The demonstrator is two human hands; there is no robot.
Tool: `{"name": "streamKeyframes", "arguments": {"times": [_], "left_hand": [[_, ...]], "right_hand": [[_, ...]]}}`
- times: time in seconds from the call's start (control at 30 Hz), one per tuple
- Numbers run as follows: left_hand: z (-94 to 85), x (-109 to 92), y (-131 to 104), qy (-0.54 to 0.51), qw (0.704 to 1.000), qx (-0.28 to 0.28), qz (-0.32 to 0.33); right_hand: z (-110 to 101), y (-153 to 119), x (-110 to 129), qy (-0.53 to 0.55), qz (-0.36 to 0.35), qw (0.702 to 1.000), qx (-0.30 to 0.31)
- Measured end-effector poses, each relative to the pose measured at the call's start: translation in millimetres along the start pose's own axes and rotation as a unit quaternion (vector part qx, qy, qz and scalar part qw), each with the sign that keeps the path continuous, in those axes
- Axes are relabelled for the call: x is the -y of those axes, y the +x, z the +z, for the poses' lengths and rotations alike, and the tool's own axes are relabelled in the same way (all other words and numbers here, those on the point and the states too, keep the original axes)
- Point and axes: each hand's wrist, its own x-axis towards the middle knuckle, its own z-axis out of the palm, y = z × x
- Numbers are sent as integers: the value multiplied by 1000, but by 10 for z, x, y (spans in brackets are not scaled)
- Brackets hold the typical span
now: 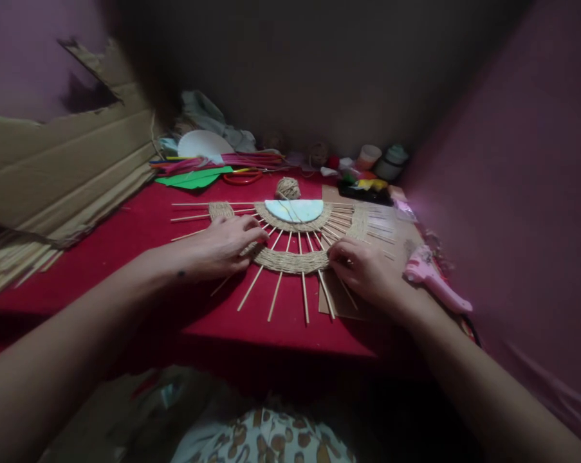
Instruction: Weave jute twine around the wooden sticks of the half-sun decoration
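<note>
A half-round weaving (290, 262) of twine and thin wooden sticks lies on the red cloth, its sticks fanning out towards me. At its centre is a pale blue half disc (294, 209) edged with a narrow twine band, and a wider twine band runs further out. My left hand (230, 245) has its fingers bent and closed on the wider band at the left. On the right of the same band, my right hand (360, 260) pinches its edge between thumb and fingers. A ball of twine (288, 188) sits just behind the half disc.
A pink glue gun (435, 278) lies at the right edge. Scissors (242, 177), green sheets (193, 178) and coloured pipe cleaners lie at the back. Torn cardboard (73, 170) stands at the left, by a bundle of sticks (17, 260). A brown board (341, 302) is partly under the weaving.
</note>
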Motion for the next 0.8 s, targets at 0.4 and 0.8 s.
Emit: {"name": "streamKeyframes", "arguments": {"times": [0.4, 0.8], "left_hand": [[-58, 259, -109, -31, 999, 11, 17], [35, -499, 615, -164, 977, -50, 130]], "right_hand": [[31, 69, 178, 26, -4, 999, 32], [79, -63, 179, 15, -33, 999, 2]]}}
